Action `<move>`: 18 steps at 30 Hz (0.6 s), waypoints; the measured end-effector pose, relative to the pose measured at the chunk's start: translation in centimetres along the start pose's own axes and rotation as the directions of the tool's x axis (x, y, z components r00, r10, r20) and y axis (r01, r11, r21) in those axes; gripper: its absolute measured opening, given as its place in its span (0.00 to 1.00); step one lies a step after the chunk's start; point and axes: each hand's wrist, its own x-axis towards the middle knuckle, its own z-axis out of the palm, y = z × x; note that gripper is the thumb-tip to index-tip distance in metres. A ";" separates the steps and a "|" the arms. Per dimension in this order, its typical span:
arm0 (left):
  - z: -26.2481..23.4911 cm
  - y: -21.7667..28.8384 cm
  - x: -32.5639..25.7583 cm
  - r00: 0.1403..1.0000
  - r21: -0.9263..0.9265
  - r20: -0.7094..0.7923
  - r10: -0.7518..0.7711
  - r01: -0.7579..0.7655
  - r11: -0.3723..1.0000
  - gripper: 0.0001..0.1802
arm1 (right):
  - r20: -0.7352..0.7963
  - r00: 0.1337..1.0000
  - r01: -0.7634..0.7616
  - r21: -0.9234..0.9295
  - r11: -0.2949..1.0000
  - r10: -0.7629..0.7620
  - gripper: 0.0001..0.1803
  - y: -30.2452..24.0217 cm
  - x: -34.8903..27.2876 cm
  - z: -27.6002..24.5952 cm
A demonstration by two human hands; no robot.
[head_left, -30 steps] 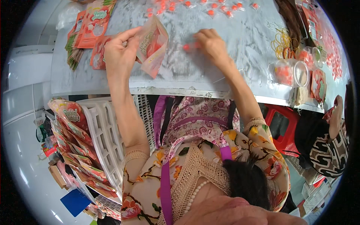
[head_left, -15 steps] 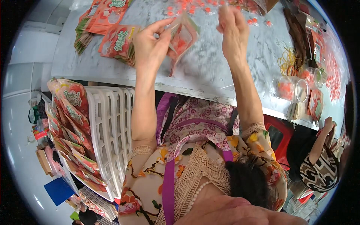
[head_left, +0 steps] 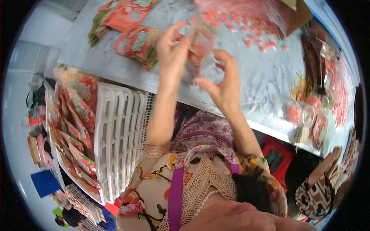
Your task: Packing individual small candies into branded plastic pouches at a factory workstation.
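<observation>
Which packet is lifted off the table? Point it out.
The clear packet pinched between the left hand and right hand. The other red-and-green packets lie flat on the marble table, left of the hands.

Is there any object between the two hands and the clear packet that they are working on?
No, nothing visible is between them. The left hand and the right hand both already touch the clear packet, held above the grey table. The small red pieces lie further away.
</observation>
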 end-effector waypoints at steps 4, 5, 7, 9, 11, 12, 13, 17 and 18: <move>-0.6 -0.2 -1.2 0.975 -0.198 0.204 -0.088 0.129 0.972 0.23 | -0.028 0.994 0.098 -0.164 0.982 -0.104 0.10 1.7 -1.2 0.3; -1.6 -0.9 -0.7 0.979 -0.194 0.189 -0.077 0.114 0.974 0.23 | -0.015 0.997 0.074 -0.193 0.978 -0.079 0.09 2.3 -0.9 -0.5; -3.5 -3.0 1.0 0.962 0.227 0.050 0.269 -0.274 0.935 0.25 | 0.034 0.997 0.067 -0.119 0.991 -0.063 0.07 2.5 0.2 -1.6; -4.4 -5.3 2.0 0.972 0.144 0.057 0.226 -0.233 0.962 0.19 | 0.088 0.995 0.051 -0.054 0.997 -0.046 0.05 3.0 0.9 -2.4; -4.7 -7.2 2.6 0.960 -0.017 0.281 -0.005 0.010 1.000 0.11 | 0.057 0.998 -0.010 -0.057 0.998 0.014 0.03 3.6 1.7 -2.8; -3.7 -7.6 2.2 0.978 -0.107 0.211 0.003 0.020 0.994 0.05 | 0.050 0.999 -0.013 -0.064 0.998 0.017 0.03 4.1 2.2 -2.5; -2.8 -7.2 1.4 0.974 -0.110 0.227 -0.005 0.031 0.993 0.05 | 0.030 0.997 -0.068 0.015 0.998 0.067 0.02 4.6 2.5 -2.1; -0.3 -6.8 -1.2 0.945 0.079 0.173 0.276 -0.293 0.953 0.05 | 0.081 0.997 0.019 -0.117 0.993 -0.010 0.01 3.6 2.4 -0.9; -0.8 -6.4 -1.6 0.994 -0.011 0.070 0.078 -0.077 0.997 0.07 | 0.035 0.995 -0.095 -0.046 0.994 0.097 0.01 4.3 2.7 -1.7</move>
